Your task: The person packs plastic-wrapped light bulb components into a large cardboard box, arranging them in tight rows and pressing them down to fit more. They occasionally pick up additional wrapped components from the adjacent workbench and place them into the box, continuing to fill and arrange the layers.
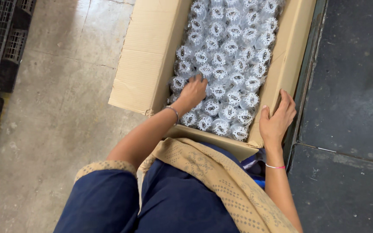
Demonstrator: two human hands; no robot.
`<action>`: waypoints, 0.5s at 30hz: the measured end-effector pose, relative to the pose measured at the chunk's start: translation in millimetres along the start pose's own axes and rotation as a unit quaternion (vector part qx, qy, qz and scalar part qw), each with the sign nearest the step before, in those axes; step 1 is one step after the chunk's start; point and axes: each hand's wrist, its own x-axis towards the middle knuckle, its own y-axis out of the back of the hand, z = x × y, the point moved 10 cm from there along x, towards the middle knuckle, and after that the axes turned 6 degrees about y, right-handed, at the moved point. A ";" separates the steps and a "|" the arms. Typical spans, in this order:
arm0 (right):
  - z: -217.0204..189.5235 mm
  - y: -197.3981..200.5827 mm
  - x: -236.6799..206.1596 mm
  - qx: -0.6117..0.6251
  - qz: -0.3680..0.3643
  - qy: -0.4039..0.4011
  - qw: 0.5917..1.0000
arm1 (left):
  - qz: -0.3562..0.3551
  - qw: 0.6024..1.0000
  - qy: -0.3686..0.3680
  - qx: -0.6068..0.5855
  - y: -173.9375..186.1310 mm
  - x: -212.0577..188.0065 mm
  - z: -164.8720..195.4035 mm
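Head view: left hand (193, 91) reaches into the cardboard box (147, 64), fingers spread loosely and resting on the clear plastic bottles (229, 56) near the front left; whether it grips one I cannot tell. Right hand (276, 121) lies open against the box's right flap. The box stands on a concrete floor (57, 108), black crates (1, 43) to the left.

A factory or warehouse packing area is suggested. A bare, stained concrete floor (52, 108) is seen, black plastic crates (1, 39) are stacked at the left edge, and a large cardboard carton (147, 64) is filled with many identical clear plastic pieces (229, 56) packed in bulk.
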 end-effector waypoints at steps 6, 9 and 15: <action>-2.6 1.7 1.1 -0.002 0.001 0.004 1.000 | -0.022 0.991 -0.069 0.111 -42.4 37.9 4.4; 0.0 1.7 3.0 -0.001 0.004 0.000 1.000 | -0.011 0.993 -0.028 0.113 -43.4 38.2 4.1; 1.7 2.1 4.0 -0.003 -0.001 -0.002 1.000 | -0.118 0.959 0.027 0.257 -33.2 30.6 31.8</action>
